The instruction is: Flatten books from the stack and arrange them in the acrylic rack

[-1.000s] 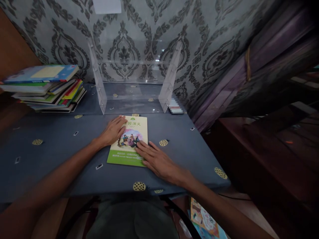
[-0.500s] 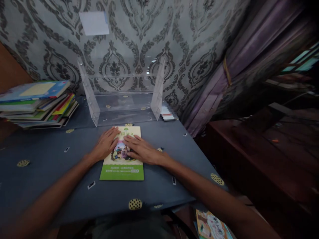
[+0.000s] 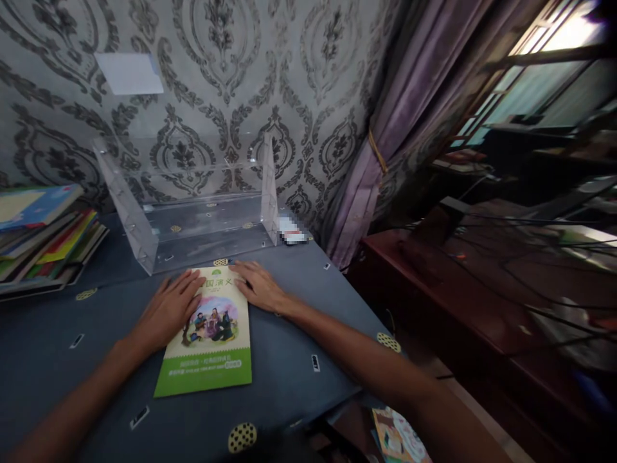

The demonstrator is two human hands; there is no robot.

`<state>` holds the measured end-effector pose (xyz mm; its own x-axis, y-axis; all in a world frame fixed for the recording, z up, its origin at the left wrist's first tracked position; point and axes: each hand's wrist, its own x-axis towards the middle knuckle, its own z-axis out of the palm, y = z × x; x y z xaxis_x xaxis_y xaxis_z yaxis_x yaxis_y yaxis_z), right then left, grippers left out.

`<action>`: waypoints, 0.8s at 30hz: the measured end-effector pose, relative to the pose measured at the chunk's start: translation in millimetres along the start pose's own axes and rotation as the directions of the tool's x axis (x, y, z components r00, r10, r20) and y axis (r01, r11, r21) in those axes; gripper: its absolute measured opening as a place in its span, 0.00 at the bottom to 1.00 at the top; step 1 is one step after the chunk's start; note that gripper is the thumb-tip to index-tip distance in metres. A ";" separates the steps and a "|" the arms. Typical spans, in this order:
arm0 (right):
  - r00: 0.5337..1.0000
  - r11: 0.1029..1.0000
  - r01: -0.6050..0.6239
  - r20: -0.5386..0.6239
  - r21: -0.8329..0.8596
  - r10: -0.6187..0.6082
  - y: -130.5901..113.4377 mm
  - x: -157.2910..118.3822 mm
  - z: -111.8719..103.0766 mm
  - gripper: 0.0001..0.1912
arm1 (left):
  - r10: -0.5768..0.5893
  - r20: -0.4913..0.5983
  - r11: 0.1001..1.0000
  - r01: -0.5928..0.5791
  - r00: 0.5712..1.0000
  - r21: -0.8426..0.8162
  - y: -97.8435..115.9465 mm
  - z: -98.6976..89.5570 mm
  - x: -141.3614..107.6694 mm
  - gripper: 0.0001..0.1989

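A book [image 3: 216, 341] with a cream and green cover and a picture of several figures lies flat on the blue patterned tablecloth [image 3: 299, 399]. My left hand [image 3: 171, 308] rests along its upper left edge, fingers stretched over the cover. On the upper right corner lies my right hand [image 3: 258, 286], with its fingers spread and partly on the cover. Neither hand is wrapped round anything. Behind the book stands a clear plastic rack [image 3: 212, 215].
A stack of books [image 3: 53, 241] sits at the left. Beside the rack's right side is a small blurred item [image 3: 292, 230]. A purple curtain [image 3: 359, 193] hangs at the right, near a dark red cabinet [image 3: 434, 276]. More books [image 3: 398, 434] lie below the table edge.
The view has turned to the right, so the scene sits further left. My right hand has slid off the cover's middle towards its upper right edge, and the cover picture shows more fully.
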<state>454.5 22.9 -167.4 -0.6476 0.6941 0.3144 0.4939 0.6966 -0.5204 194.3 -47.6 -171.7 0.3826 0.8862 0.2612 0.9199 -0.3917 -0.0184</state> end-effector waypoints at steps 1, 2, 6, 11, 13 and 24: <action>0.999 0.999 -0.018 -0.026 0.032 0.019 1.0 0.0 -1.5 0.22 | 0.014 0.019 0.999 -0.014 1.000 0.029 -0.3 -2.2 1.1 0.24; 0.998 0.997 -0.041 -0.052 0.069 0.045 2.3 -0.1 -3.0 0.21 | 0.024 0.038 0.998 -0.026 0.999 0.054 -0.5 -5.2 2.3 0.24; 0.978 0.965 -0.136 -0.127 0.225 0.168 8.2 -0.7 -7.8 0.19 | 0.047 0.111 0.988 -0.063 0.993 0.145 2.0 -23.0 8.3 0.21; 0.940 0.900 -0.215 -0.171 0.379 0.296 12.4 0.6 -7.1 0.18 | -0.042 0.130 0.987 0.021 0.991 0.158 35.9 -45.5 22.9 0.16; 0.930 0.878 -0.225 -0.176 0.423 0.324 13.0 1.0 -6.3 0.18 | -0.061 0.140 0.997 0.054 0.988 0.053 60.0 -49.1 29.1 0.15; 0.926 0.822 -0.143 -0.218 0.551 0.308 17.4 -3.9 -2.6 0.19 | -0.129 0.200 0.987 0.106 0.971 0.124 123.9 -37.9 34.4 0.26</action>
<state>467.1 32.8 -175.6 -0.3211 0.8968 0.3043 0.1794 0.3731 -0.9103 318.2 -75.0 -128.4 0.2697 0.9609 0.0625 0.9588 -0.2620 -0.1100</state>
